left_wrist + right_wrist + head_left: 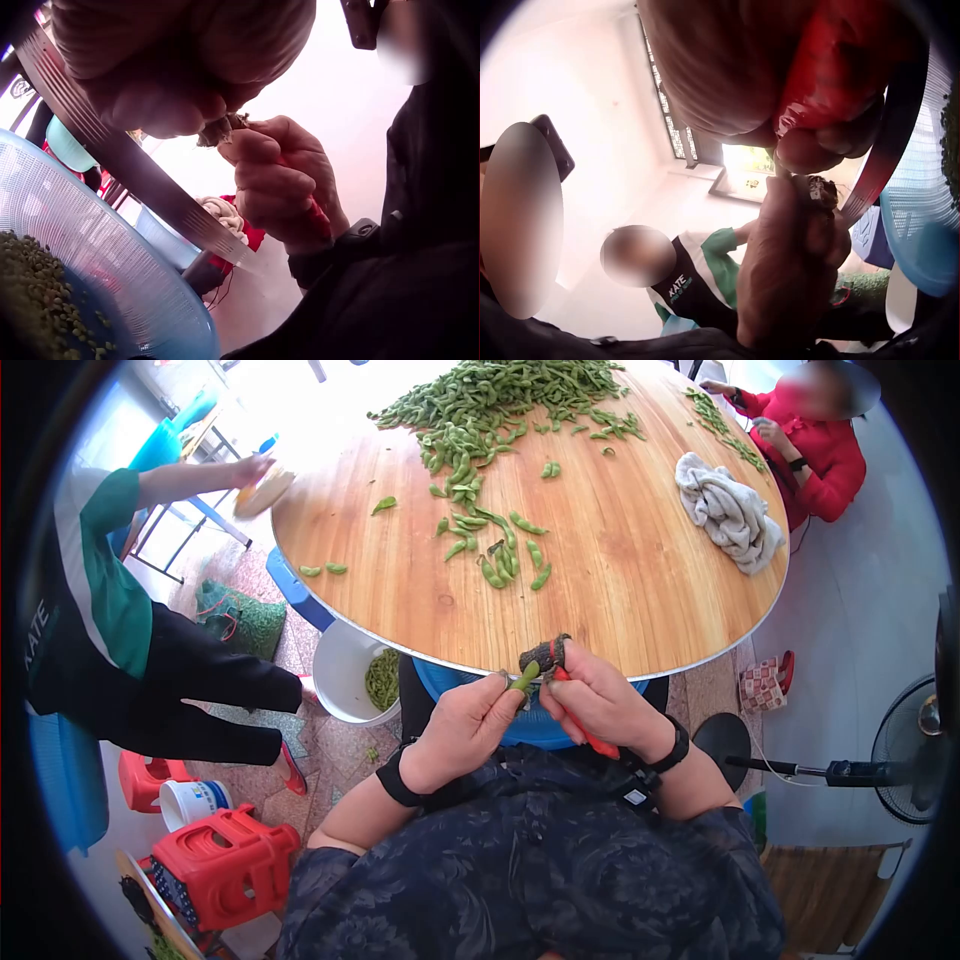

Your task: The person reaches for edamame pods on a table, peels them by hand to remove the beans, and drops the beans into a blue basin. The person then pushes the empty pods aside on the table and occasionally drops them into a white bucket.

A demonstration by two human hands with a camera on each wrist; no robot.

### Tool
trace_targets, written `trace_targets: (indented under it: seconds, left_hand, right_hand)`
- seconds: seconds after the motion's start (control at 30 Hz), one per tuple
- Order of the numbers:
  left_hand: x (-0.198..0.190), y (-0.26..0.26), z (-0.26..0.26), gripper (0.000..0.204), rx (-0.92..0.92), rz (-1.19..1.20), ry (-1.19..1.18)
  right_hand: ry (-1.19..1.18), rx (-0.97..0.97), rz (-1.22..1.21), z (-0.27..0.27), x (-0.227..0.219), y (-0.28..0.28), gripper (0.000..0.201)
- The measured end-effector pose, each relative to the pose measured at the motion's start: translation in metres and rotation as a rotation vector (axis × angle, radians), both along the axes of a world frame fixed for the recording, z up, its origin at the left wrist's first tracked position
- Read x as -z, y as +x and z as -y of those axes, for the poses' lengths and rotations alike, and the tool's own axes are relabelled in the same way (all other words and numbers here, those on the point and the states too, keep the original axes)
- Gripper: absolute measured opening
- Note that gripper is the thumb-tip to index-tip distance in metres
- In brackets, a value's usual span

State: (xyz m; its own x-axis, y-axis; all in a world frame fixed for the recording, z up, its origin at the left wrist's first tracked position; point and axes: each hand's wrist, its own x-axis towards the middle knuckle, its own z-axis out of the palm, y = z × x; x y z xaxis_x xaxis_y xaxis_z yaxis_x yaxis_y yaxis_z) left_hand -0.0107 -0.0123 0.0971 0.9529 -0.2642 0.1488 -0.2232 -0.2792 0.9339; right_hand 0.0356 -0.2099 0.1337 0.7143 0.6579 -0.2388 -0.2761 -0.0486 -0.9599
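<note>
Close to the near edge of the round wooden table, my left hand (pixel 460 725) pinches a green soybean pod (pixel 526 677) between thumb and fingers. Right beside it, my right hand (pixel 612 700) grips a red-handled tool (pixel 590 731), its working end hidden by the fingers. A dark textured wrap (pixel 546 653) with a red band sits at the right hand's fingertips, touching the pod in the head view. Below the hands, a blue mesh basket (pixel 154 259) holds shelled green beans (pixel 45 296).
A big heap of soybean pods (pixel 500 405) covers the far side of the table (pixel 620 590), with a crumpled cloth (pixel 728 515) at right. A white bucket (pixel 335 672), red stools (pixel 225 865) and a fan (pixel 905 750) stand around. Two people are at the table's sides.
</note>
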Motion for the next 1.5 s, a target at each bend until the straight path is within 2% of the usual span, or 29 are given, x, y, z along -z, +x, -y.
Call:
trace_targets:
  seconds: [0.1,0.27,0.33,0.47,0.5,0.53,0.57,0.6,0.67,0.7,0.77,0.8,0.87,0.9,0.93,0.97,1.03,1.1,1.17,1.2,1.23,1.27,1.3,1.33,1.37,1.43,1.47,1.5]
  left_hand:
    - [0.004,0.000,0.000,0.016,0.021,0.025,0.052]
    - [0.003,0.004,0.010,0.017,-0.080,0.097,0.047]
    - [0.002,0.006,0.008,0.017,-0.072,0.099,0.068]
    - [0.001,0.007,0.000,0.013,0.012,0.058,0.128]
    - [0.001,0.006,0.002,0.013,0.015,0.053,0.130]
    - [0.000,0.006,0.004,0.015,0.046,-0.008,0.004]
    - [-0.001,0.005,0.005,0.016,0.076,-0.070,-0.121]
    - [-0.004,0.004,0.004,0.016,0.078,-0.075,-0.120]
    - [-0.009,0.004,-0.002,0.018,0.184,-0.423,-0.304]
    - [-0.009,0.004,-0.006,0.018,0.184,-0.425,-0.305]
    - [-0.008,0.006,-0.012,0.018,0.252,-0.813,-0.543]
    - [-0.006,0.006,-0.012,0.018,0.251,-0.815,-0.543]
    - [0.001,0.007,-0.013,0.017,0.286,-0.977,-0.725]
    - [0.005,0.008,-0.014,0.017,0.286,-0.982,-0.724]
    - [0.009,0.008,-0.016,0.017,0.347,-1.049,-0.834]
    - [0.011,0.009,-0.016,0.017,0.409,-1.113,-0.946]
    - [0.014,0.010,-0.015,0.020,0.463,-1.115,-0.972]
    - [0.011,0.010,-0.010,0.022,0.523,-1.120,-0.999]
    - [0.002,0.009,-0.001,0.020,0.229,-0.631,-0.241]
    - [0.003,0.010,0.003,0.028,0.073,-0.042,0.023]
    - [0.001,0.010,0.001,0.028,0.075,-0.038,0.020]
    - [-0.005,0.007,-0.004,0.031,0.021,-0.009,0.118]
    - [-0.013,0.005,-0.008,0.035,-0.037,0.017,0.218]
    - [-0.014,0.008,-0.011,0.037,0.030,-0.047,0.166]
    - [-0.014,0.011,-0.009,0.037,0.024,-0.049,0.168]
    - [-0.011,0.015,-0.001,0.038,0.096,-0.263,-0.012]
    - [0.013,0.017,-0.003,0.033,0.137,-0.182,-0.019]
    - [0.012,0.018,-0.002,0.033,0.141,-0.182,-0.018]
  right_hand:
    - [-0.010,0.029,0.027,-0.004,0.005,-0.002,0.007]
    - [-0.046,0.074,0.057,-0.011,0.005,-0.004,0.006]
    - [-0.114,0.084,0.218,-0.011,0.013,-0.003,0.007]
    - [-0.201,0.064,0.334,-0.009,0.021,-0.002,0.008]
    - [-0.215,0.040,0.507,-0.008,0.026,-0.001,0.008]
    - [-0.228,0.015,0.681,-0.007,0.029,0.000,0.007]
    - [-0.227,0.017,0.676,-0.007,0.028,0.000,0.007]
    - [-0.216,-0.011,0.654,-0.007,0.025,0.000,0.007]
    - [-0.206,-0.038,0.631,-0.006,0.019,0.000,0.008]
    - [-0.166,-0.064,0.542,-0.006,0.017,0.000,0.009]
    - [-0.125,-0.090,0.452,-0.006,0.019,0.000,0.010]
    - [-0.100,-0.093,0.471,-0.006,0.025,0.001,0.010]
    - [-0.073,-0.095,0.487,-0.004,0.027,0.000,0.010]
    - [-0.060,-0.118,0.262,-0.002,0.022,-0.001,0.009]
    - [-0.046,-0.138,0.038,-0.001,0.019,-0.002,0.008]
    - [-0.046,-0.136,0.037,-0.001,0.019,-0.003,0.008]
    - [0.056,-0.130,-0.082,-0.001,0.019,-0.004,0.009]
    - [0.018,-0.103,-0.055,0.002,0.021,-0.001,0.008]
    - [-0.025,-0.076,-0.021,0.006,0.022,0.001,0.007]
    - [-0.112,0.015,0.211,0.008,0.023,0.001,0.006]
    - [-0.198,0.104,0.442,0.009,0.022,0.002,0.006]
    - [-0.199,0.103,0.444,0.009,0.019,0.001,0.006]
    - [-0.288,0.128,0.616,0.007,0.015,-0.001,0.007]
    - [-0.376,0.152,0.788,0.004,0.012,-0.003,0.008]
    - [-0.371,0.147,0.787,0.000,0.009,-0.006,0.008]
    - [-0.321,0.114,0.941,-0.007,0.005,-0.009,0.011]
    - [-0.283,0.100,0.947,-0.007,0.008,-0.009,0.012]
    - [-0.286,0.103,0.947,-0.006,0.010,-0.008,0.012]
